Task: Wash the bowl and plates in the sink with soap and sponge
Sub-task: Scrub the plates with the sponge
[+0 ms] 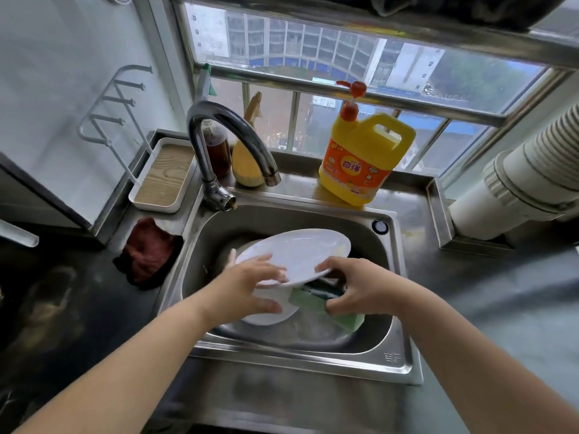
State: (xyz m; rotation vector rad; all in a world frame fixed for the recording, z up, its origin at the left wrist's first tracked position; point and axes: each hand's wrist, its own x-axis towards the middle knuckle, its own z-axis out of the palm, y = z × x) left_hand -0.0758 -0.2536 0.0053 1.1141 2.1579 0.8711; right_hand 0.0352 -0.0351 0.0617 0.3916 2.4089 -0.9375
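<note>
1. Over the steel sink (pixel 398 355), a white plate (pixel 300 255) is held tilted above the basin, with its far edge raised toward the window.
2. The left hand (pixel 250 286) grips the plate's near-left rim, fingers spread on its upper face and thumb curled below.
3. The right hand (pixel 354 283) holds a green sponge (pixel 313 300), its fingers curled round it, just under the plate's near-right edge; its thumb lies against the plate's rim.
4. Another white plate (pixel 269 317) lies lower in the basin, partly hidden by the left hand and the raised plate. More white crockery shows behind the raised plate, but I cannot tell whether it is a bowl or a plate.
5. Behind the sink, on the ledge by the window, stands a yellow soap bottle (pixel 360 164) with a red pump.
6. The curved tap (pixel 225 142) rises at the sink's back left corner, its spout ending above the basin.
7. A dark red cloth (pixel 147 252) lies crumpled on the counter just left of the sink.
</note>
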